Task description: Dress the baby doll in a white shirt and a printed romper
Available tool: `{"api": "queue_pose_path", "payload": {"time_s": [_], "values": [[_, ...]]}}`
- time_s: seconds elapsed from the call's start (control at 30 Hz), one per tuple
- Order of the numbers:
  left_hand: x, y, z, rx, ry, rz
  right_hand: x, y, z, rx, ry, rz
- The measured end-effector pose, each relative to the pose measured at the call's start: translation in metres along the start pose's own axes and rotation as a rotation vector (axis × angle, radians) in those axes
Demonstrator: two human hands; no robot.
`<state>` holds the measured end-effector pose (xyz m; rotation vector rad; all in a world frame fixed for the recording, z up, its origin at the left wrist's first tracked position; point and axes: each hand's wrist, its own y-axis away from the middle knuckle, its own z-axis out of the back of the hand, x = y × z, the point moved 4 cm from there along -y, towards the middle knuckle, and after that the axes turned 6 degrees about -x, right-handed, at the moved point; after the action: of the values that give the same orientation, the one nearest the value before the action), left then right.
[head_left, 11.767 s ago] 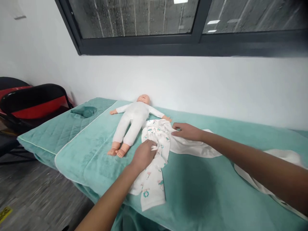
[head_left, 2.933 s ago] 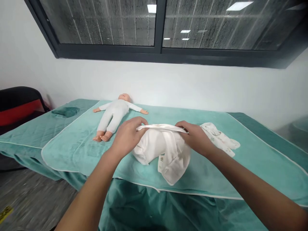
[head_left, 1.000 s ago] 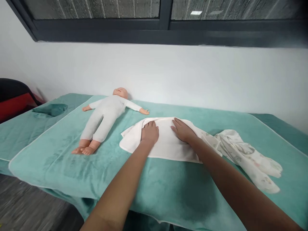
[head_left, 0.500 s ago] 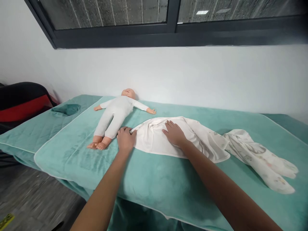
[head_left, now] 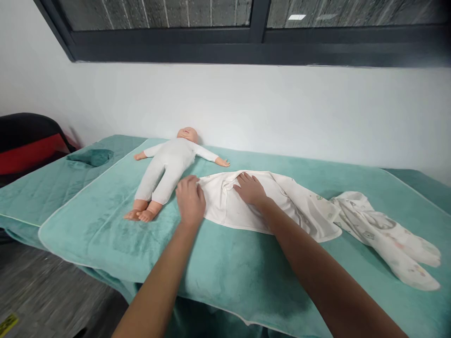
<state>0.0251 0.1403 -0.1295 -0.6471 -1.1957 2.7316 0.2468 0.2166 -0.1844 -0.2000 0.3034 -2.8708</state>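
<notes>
A white baby garment (head_left: pixel 225 206) with a faint print lies spread on the teal bed cover. My left hand (head_left: pixel 191 199) is at its left end, fingers curled in and closed at the fabric edge. What lies under those fingertips is partly hidden. My right hand (head_left: pixel 251 190) rests flat on the upper middle of the cloth, fingers apart, beside a small bunched fold. To the right are printed baby leggings with feet (head_left: pixel 384 239), touching the garment's right end; whether they are joined I cannot tell. A baby doll (head_left: pixel 171 162) in a white bodysuit lies on its back, left of my left hand.
The teal cover (head_left: pixel 105 225) spreads over the bed, its front edge near me. A quilted teal pad (head_left: pixel 45 192) and a black and red chair (head_left: pixel 31 150) are at the left. Behind the bed stand a white wall (head_left: pixel 246 108) and a dark window frame (head_left: pixel 162 44).
My left hand has shifted slightly right and up, its fingers curling more. My right hand has slid a little left and up over the cloth, near the bunched fold.
</notes>
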Motion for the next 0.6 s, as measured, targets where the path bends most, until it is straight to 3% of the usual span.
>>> {"api": "queue_pose_path", "payload": {"time_s": [0.13,0.2,0.4,0.6], "values": [[-0.045,0.040,0.008,0.366,0.134,-0.428,0.006,-0.010,0.005,-0.052,0.000,0.002],[-0.058,0.054,0.011,0.473,0.146,-0.529,0.009,-0.010,0.009,-0.071,0.005,0.003],[-0.062,0.057,0.009,0.475,0.067,-0.509,0.025,0.009,0.012,-0.053,0.024,0.040],[-0.058,0.059,0.004,0.437,0.050,-0.496,0.058,0.066,0.019,0.003,-0.044,0.155]]}}
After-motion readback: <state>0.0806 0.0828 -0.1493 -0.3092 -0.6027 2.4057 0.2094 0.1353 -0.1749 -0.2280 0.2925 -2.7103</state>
